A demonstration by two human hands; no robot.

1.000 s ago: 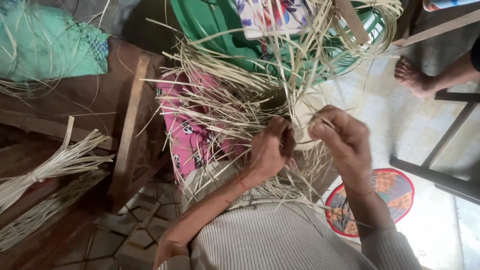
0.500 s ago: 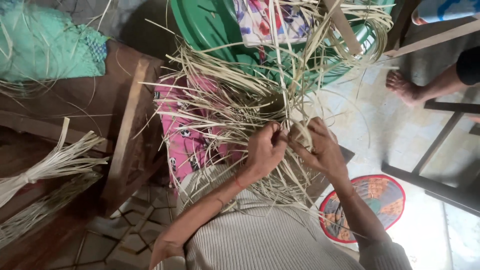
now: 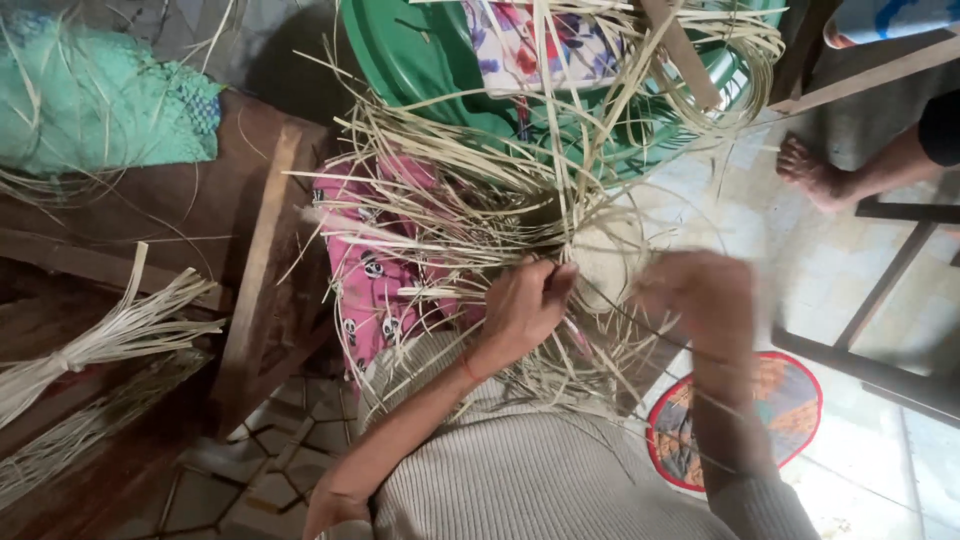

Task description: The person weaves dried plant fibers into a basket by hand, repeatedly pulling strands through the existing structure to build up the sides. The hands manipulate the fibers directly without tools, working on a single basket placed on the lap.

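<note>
Nearest the viewer sits the person in a ribbed grey top, forearms raised over the lap. The left hand (image 3: 520, 310) is closed, fingers pinched together on pale straw strips (image 3: 470, 215) at the centre of a half-woven piece (image 3: 600, 265). The right hand (image 3: 700, 300) is blurred; it lies against the right side of the same piece, and whether its fingers are closed or apart cannot be told. The woven piece sits over the lap, its loose strips fanning outward in all directions.

Under the strips lies pink patterned cloth (image 3: 365, 270). On the floor to the right lies a round mat (image 3: 780, 400) with a red rim and orange pattern.

To the left, a tied bundle of pale strips (image 3: 110, 335) rests on dark wooden boards (image 3: 265, 260).

Further off, a large green tub (image 3: 420, 60) stands beyond the work. It holds a floral cloth (image 3: 520, 45), a wooden slat (image 3: 680, 50) and coiled strips running round its inner wall. A teal woven sack (image 3: 100, 110) lies at far left.

At far right, another person's bare foot (image 3: 810, 175) rests on the tiled floor, near a dark chair frame (image 3: 880, 300).
</note>
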